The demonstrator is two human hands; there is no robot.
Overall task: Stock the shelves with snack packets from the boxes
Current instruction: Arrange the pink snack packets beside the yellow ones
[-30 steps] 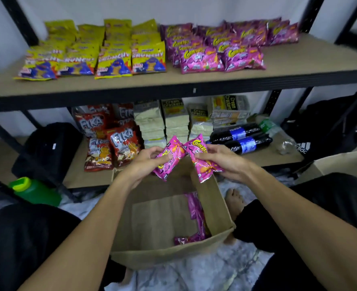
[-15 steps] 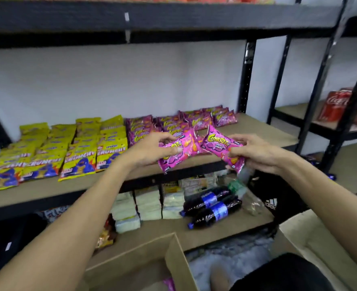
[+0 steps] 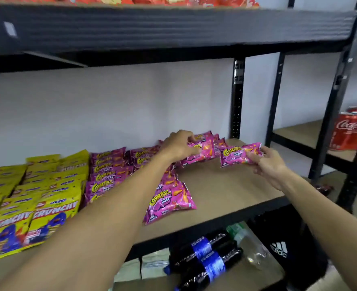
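Observation:
My left hand (image 3: 178, 144) grips a pink snack packet (image 3: 201, 151) and holds it over the far end of the pink rows on the wooden shelf (image 3: 226, 185). My right hand (image 3: 267, 162) holds a second pink Corntoz packet (image 3: 235, 154) just above the bare board to the right of those rows. Several pink packets (image 3: 110, 175) lie in overlapping rows mid-shelf, the nearest one (image 3: 169, 200) close to the front edge. Yellow Crunchy packets (image 3: 33, 198) fill the left part. The box is out of view.
A dark shelf beam (image 3: 173, 28) with red packets on top runs overhead. Black uprights (image 3: 237, 97) stand at the right. Below lie two dark soda bottles (image 3: 205, 259) and a black bag (image 3: 282, 248). Red Coca-Cola cans (image 3: 349, 131) sit on the neighbouring rack.
Both hands rose from the box and reached forward over the shelf, each with a pink packet. The view tilted up, so the box has left the frame.

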